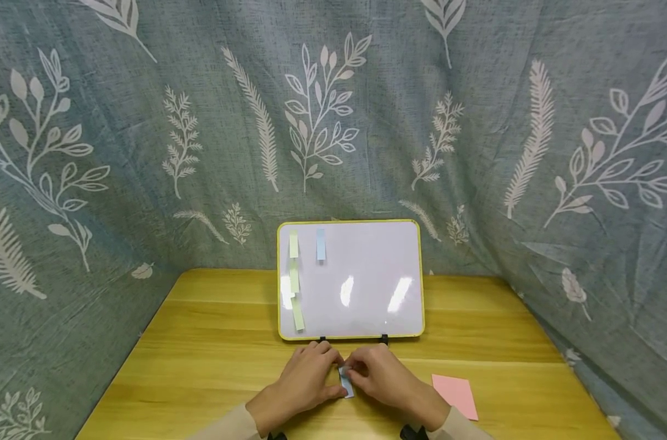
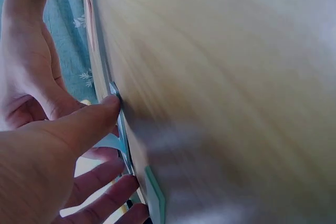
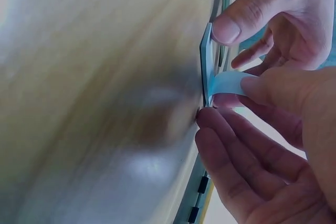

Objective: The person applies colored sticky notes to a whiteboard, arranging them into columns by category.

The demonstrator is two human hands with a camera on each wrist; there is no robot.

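Observation:
A narrow pad of blue sticky notes (image 1: 346,385) lies on the wooden table before the whiteboard. My left hand (image 1: 306,380) holds it, thumb pressed on the near end and fingers by the far end. With thumb and finger, my right hand (image 1: 384,376) pinches the top blue sticky note (image 3: 230,83), which curls up from the pad in the right wrist view. The other right fingers spread beside the pad, close over the table. Near the left fingertips, the left wrist view shows a green pad (image 2: 155,196), hidden in the head view.
A yellow-framed whiteboard (image 1: 361,263) stands behind the hands on small black feet. On it are a column of green notes (image 1: 294,244) at the left and one blue note (image 1: 320,244) beside them. A pink pad (image 1: 455,396) lies right of the right hand. Patterned curtain (image 1: 377,153) surrounds the table.

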